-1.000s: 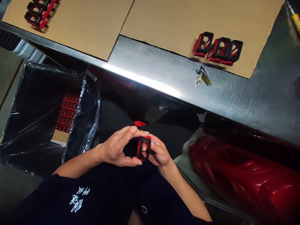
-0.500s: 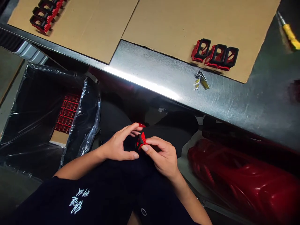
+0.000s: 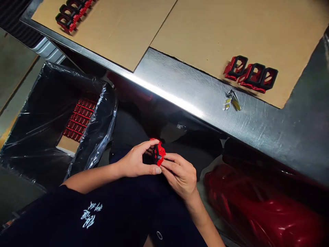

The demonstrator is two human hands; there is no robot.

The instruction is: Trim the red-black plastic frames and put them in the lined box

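A small red-and-black plastic frame part [image 3: 159, 153] is held over my lap, between both hands. My left hand [image 3: 137, 161] grips it from the left, with fingers at its top and the thumb at its lower edge. My right hand [image 3: 183, 175] pinches its right side with thumb and fingers. Similar black-and-red frame parts [image 3: 257, 74] stand at the right on the cardboard, three of them in a row. Several more such parts [image 3: 67, 20] form a row at the upper left.
Cardboard sheets [image 3: 195, 31] lie on a metal table [image 3: 174, 89]. A small metal item with yellow pieces [image 3: 232, 101] rests near its edge. At left, a plastic-lined bin [image 3: 48, 109] holds rows of red parts [image 3: 81, 118]. Red wrapped material [image 3: 262, 206] lies at lower right.
My left fingers and thumb have closed onto the part, which has turned to show more of its red side. The view has shifted, so the table and bin appear farther right.
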